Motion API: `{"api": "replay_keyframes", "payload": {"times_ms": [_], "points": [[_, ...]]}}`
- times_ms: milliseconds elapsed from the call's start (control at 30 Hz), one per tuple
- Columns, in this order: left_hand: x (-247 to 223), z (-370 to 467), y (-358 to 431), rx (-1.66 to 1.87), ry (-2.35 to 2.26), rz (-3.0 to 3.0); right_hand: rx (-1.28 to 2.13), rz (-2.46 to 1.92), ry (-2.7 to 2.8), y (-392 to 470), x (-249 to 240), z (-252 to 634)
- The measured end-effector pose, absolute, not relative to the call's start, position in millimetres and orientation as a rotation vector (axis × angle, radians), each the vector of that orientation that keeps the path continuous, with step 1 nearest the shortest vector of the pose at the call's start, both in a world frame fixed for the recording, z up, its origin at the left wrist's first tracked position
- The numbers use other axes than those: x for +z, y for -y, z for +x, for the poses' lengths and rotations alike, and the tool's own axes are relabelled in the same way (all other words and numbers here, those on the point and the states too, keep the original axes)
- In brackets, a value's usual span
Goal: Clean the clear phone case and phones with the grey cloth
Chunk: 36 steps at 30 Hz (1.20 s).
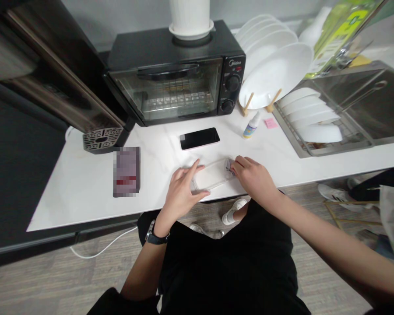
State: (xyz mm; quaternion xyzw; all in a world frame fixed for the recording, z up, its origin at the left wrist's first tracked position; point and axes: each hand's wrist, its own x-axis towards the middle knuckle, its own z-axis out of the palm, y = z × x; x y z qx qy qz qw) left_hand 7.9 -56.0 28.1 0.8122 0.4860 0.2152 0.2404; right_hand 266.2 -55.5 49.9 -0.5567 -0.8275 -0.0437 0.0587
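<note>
A clear phone case (pixel 213 176) lies on the white counter near its front edge. My left hand (pixel 183 186) grips its left end, thumb on the near side and fingers on the far side. At the case's right end, my right hand (pixel 249 173) is closed in a pinch. A small greyish patch (pixel 229 166) shows beside those fingertips; I cannot tell whether it is a cloth or part of the case. Just beyond the case, a phone (pixel 200 138) lies with its dark screen up. Farther right stands a small spray bottle (pixel 251 127).
A toaster oven (pixel 170 78) stands at the back with a white pot (pixel 190 17) on top. White plates (pixel 276 74) lean in a rack beside the sink (pixel 357 113). A blurred-out purple item (pixel 126 171) lies left; a pink sticky note (pixel 271 123) lies right.
</note>
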Motion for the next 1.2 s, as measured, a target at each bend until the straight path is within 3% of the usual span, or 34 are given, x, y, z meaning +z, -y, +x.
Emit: {"api": "replay_keyframes", "payload": {"times_ms": [233, 467, 600, 800, 1000, 1200], "points": [[31, 10, 53, 0.574, -1.338, 2.220, -0.166, -1.812, 2.408, 39, 40, 234], [25, 6, 51, 0.607, -1.354, 2.208, 0.442, -1.168, 2.525, 42, 34, 195], [26, 6, 52, 0.598, -1.312, 2.220, 0.630, -1.068, 2.548, 42, 43, 200], [29, 7, 55, 0.566, -1.327, 2.210, 0.496, -1.252, 2.612, 43, 53, 232], [29, 8, 55, 0.569, -1.330, 2.209, 0.055, -1.620, 2.528, 49, 53, 276], [30, 9, 53, 0.572, -1.327, 2.203, -0.159, -1.810, 2.429, 38, 46, 253]]}}
